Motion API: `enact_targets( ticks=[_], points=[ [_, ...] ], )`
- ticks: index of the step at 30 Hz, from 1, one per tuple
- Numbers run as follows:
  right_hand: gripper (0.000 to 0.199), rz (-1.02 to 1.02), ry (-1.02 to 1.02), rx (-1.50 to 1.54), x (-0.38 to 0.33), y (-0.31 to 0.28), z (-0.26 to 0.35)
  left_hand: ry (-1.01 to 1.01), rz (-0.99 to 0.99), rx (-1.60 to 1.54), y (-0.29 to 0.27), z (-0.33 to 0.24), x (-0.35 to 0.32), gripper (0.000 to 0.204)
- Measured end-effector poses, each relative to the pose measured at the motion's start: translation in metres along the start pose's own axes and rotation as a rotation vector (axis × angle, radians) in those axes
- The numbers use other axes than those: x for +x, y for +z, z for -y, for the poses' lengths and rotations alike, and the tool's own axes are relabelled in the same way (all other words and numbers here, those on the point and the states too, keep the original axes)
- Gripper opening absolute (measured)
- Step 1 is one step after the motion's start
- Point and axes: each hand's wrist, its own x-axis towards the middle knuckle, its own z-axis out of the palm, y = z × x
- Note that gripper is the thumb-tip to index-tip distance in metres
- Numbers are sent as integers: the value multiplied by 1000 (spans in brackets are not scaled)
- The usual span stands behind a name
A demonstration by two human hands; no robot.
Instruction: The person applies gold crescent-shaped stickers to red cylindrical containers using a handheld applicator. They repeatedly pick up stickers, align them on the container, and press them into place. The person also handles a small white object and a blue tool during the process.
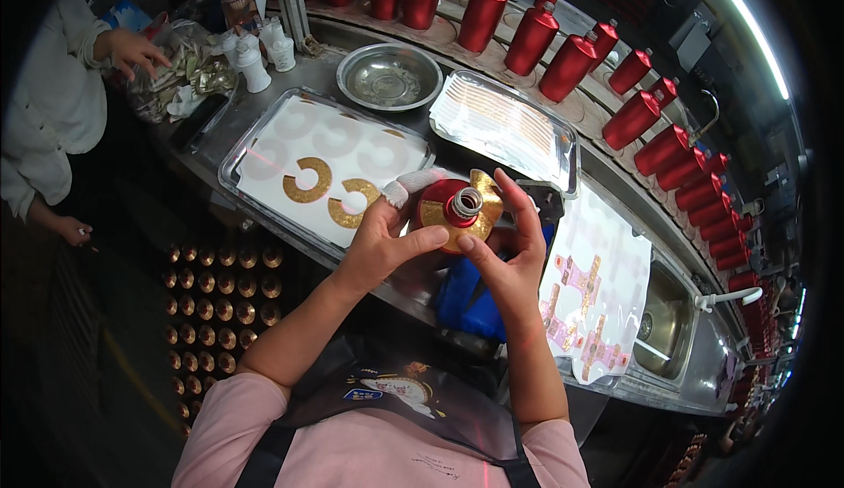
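Near the centre of the frame, a red bottle (431,196) with a bare threaded neck is held between both hands, neck toward the camera. A gold arc-shaped decal (432,215) lies around its shoulder, one end standing away from the bottle on the right. The left hand (387,229), a white covering on a finger, has its grip closed around the bottle, the thumb pressing the decal's lower edge. The right hand (517,259) sets its thumb on the decal's lower part, with the forefinger raised beside the loose end; whether its partly hidden fingers also clasp the bottle, I cannot tell.

Left of the hands on the bench (308,70), a metal tray (280,217) carries a white backing sheet (330,149) with two more gold decals (323,178). A steel bowl (413,70) sits at upper centre, beside another tray with a shiny sheet (501,127). Right of centre lies a sheet of pink-and-gold labels (594,352), near a sink (673,316). Other red bottles (483,15) line a curved ledge from top centre down the right. At upper left, a co-worker's hand (136,53) hangs beside crumpled scraps (180,92).
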Motion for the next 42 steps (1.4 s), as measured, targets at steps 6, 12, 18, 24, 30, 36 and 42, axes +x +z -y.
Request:
enact_targets(
  ticks=[6, 12, 18, 24, 30, 36, 42],
  points=[
    [70, -6, 25, 63, -1, -1, -2, 7, -4, 7, 1, 0, 1, 61],
    [64, -28, 51, 157, -1, 0, -6, -23, -16, 28, 2, -1, -2, 58],
    [58, -39, 0, 182, -1, 2, -5, -34, -16, 21, 4, -1, -1, 57],
    [54, -31, 21, 149, -2, 3, -3, -21, -22, 63, 4, -2, -4, 57],
    [57, -22, -21, 153, -4, 2, -1, 24, -57, 59, 4, 4, -8, 62],
    [61, -23, -10, 87, -5, 0, -1, 357, -49, 417, 17, 19, -40, 88],
    [65, -5, 15, 51, -4, 0, -1, 404, -116, 499, 6, 29, -35, 78]
  ],
)
